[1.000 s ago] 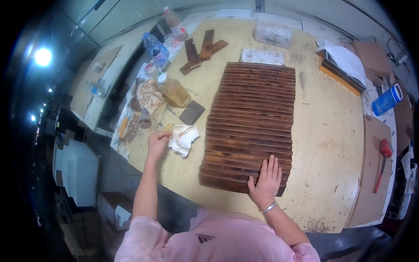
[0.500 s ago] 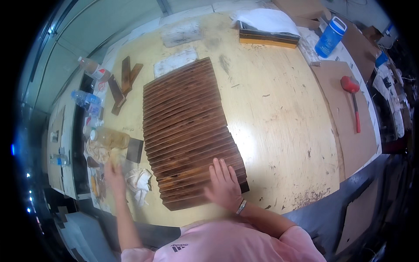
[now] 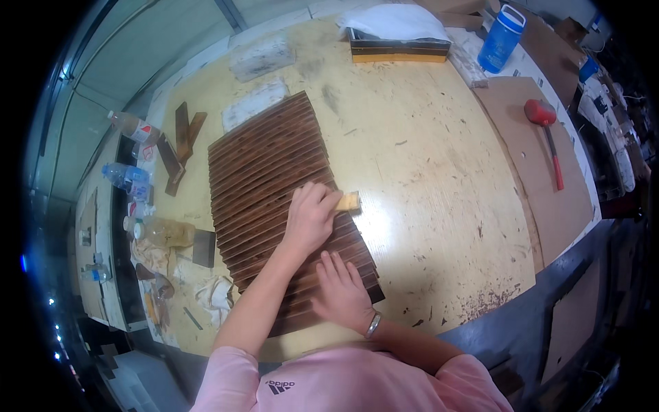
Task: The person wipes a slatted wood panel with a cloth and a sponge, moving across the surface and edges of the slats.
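A row of dark brown wooden strips (image 3: pixel 268 161), laid side by side, covers the middle of the table. My left hand (image 3: pixel 310 216) is above the strips near their right edge, its fingers closed round a small yellow block (image 3: pixel 349 201). One end of the block pokes out past the strips' right edge; whether it is sponge or wood I cannot make out. Lower down, my right hand (image 3: pixel 341 294) rests flat on the strips near their lower right corner. Its fingers are stretched out and it holds nothing.
Bottles (image 3: pixel 165 231), loose brown wood pieces (image 3: pixel 182 134), a dark block (image 3: pixel 204 248) and a crumpled cloth (image 3: pixel 216 299) lie along the left. A red mallet (image 3: pixel 542 113) lies on cardboard at right. A blue bottle (image 3: pixel 501 40) and a cloth-covered box (image 3: pixel 398 53) stand at the back.
My left hand has swung from beside the bottles at the left over to the strips' right edge, with the yellow block in it. My right hand stays on the strips. The view has shifted slightly.
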The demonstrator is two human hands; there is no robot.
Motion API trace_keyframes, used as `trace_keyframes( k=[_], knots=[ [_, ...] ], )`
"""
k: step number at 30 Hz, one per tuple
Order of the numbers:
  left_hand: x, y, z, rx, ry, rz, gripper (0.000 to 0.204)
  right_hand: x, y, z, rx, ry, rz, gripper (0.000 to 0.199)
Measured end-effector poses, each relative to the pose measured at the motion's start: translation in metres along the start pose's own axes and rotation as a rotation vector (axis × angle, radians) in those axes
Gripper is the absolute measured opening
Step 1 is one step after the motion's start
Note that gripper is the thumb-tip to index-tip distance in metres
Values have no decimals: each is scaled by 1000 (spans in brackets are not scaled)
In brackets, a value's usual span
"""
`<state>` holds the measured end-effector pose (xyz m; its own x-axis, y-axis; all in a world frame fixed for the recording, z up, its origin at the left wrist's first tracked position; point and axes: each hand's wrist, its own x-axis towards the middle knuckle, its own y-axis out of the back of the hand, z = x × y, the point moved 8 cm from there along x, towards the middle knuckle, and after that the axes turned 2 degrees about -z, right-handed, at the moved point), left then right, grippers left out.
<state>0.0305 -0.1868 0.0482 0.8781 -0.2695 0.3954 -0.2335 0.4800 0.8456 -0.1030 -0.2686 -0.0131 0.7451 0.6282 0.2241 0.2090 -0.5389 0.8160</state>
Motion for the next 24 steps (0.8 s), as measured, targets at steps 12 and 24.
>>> trace_keyframes(
  k=[12, 24],
  knots=[
    [11, 6, -5, 28, 51, 65, 33, -1, -2, 1, 9, 4, -28, 70],
    [-90, 87, -59, 249, 379, -46, 40, -1, -2, 1, 22, -11, -29, 72]
  ],
)
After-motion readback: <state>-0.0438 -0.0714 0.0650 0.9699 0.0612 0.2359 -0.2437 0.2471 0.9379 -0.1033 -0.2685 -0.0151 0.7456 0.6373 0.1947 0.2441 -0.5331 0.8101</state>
